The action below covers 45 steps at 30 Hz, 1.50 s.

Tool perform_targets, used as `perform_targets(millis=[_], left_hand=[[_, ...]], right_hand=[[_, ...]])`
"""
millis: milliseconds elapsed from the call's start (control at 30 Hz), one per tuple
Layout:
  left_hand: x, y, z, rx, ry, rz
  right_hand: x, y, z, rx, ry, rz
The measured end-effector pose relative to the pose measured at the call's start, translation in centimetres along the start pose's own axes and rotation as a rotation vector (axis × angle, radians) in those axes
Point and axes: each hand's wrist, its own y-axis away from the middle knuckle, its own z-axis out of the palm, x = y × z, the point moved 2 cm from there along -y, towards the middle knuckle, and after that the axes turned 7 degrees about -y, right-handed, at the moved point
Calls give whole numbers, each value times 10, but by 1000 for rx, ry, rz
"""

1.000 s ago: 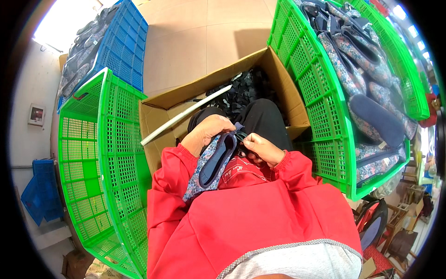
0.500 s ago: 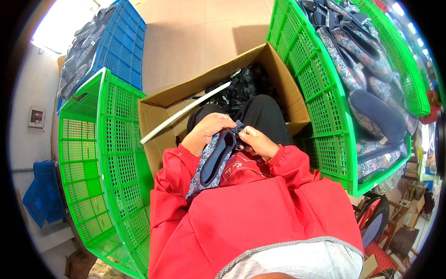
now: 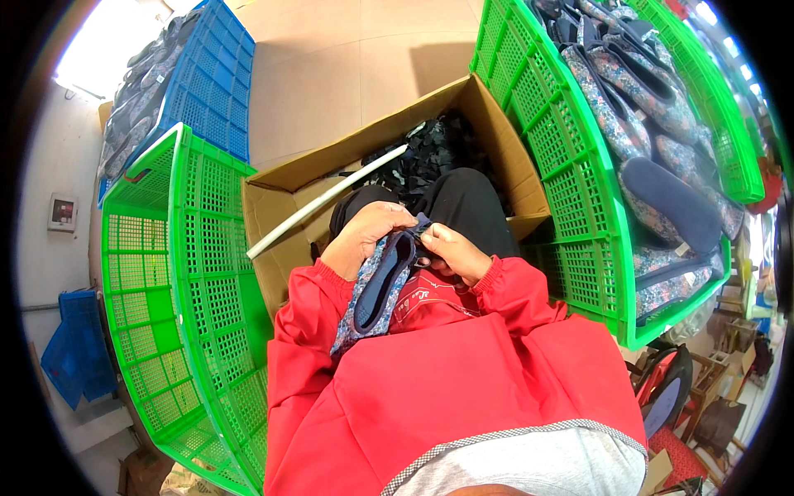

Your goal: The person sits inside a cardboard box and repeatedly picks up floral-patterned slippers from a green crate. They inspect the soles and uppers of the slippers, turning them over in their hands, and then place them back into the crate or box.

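A blue floral slipper (image 3: 376,285) with a dark lining and dark edging lies across my lap, its opening facing up. My left hand (image 3: 369,234) is closed on the slipper's far end. Beside it my right hand (image 3: 454,253) pinches a piece of dark fabric at that same end, close to the left fingertips. What exactly lies between the right fingers is partly hidden. Both forearms are in red sleeves and rest close to my body.
A cardboard box (image 3: 310,163) with dark scraps (image 3: 430,157) stands ahead, a white rod (image 3: 327,201) across it. An upright green crate (image 3: 217,273) is at left, a blue crate (image 3: 217,74) of slippers behind it. Another green crate (image 3: 571,178) at right holds several floral slippers (image 3: 649,91).
The hands have hardly moved. The right fingers have shifted slightly on the dark fabric, and the slipper's opening looks a little wider. The whole view has shifted slightly.
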Motion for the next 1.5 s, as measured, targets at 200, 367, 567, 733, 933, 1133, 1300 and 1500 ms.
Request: perform_targets(millis=[200,367,567,733,933,1133,1300,1500], left_hand=[[-4,-5,-2,2,39,-13],[-5,-6,-3,24,-2,15],[0,-2,2,43,18,-10],[-7,-9,-4,65,-41,22],[-5,-7,-2,26,-20,48],[-10,-12,-4,56,-44,57],[-11,-14,-4,58,-48,48],[-10,-15,-3,60,-97,64]], right_hand=[[4,-3,0,22,31,-14],[4,-5,1,30,-2,-3],[5,-6,-1,28,13,-23],[6,-8,-1,22,17,-30],[2,-8,-1,36,20,-10],[0,-7,-2,21,22,-33],[1,-9,-5,13,31,-48],[5,-13,-10,30,12,-36]])
